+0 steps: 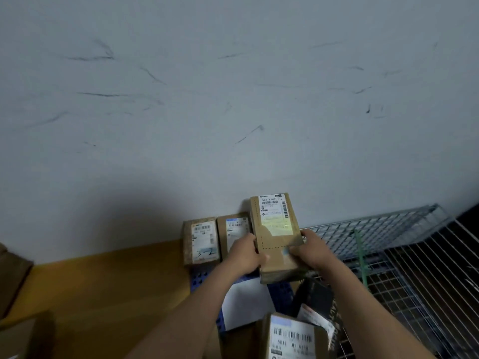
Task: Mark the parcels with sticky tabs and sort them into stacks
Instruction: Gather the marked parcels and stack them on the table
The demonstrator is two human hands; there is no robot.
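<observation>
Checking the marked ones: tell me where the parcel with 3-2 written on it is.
Head view, lower centre: the 3-2 parcel sits by the wall, leftmost in the row, directly left of another small parcel.

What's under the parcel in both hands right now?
Below the held parcel show a blue perforated tray, a white flat parcel and a black bag. Whether it rests on them is hidden by its own body, the left hand and the right hand.
</observation>
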